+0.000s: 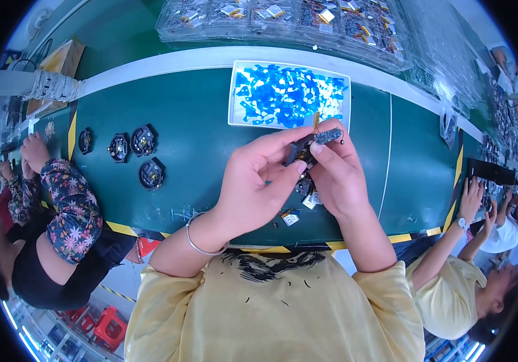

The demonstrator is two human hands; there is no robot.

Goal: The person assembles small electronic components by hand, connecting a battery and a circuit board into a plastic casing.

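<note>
Both my hands meet over the green table, just in front of a white tray (232, 99) of small blue film pieces. My left hand (250, 184) is closed on a small black housing (298, 152), its thumb pressing the near side. Between thumb and fingers, my right hand (344, 184) pinches a small circuit board (329, 136) against the housing. An orange-brown strip (316, 120) sticks up beside the board. The housing's inside is partly hidden by my fingers. Below my hands lie a silver battery cell (291, 218) and another silver cell (312, 200) beside dark parts.
Several round black housings (151, 173) lie to the left. Clear compartment trays (283, 33) of circuit boards and cells stand beyond a white rail (168, 63). A co-worker's floral sleeve (72, 208) is at left; another co-worker's hand (470, 199) rests at right.
</note>
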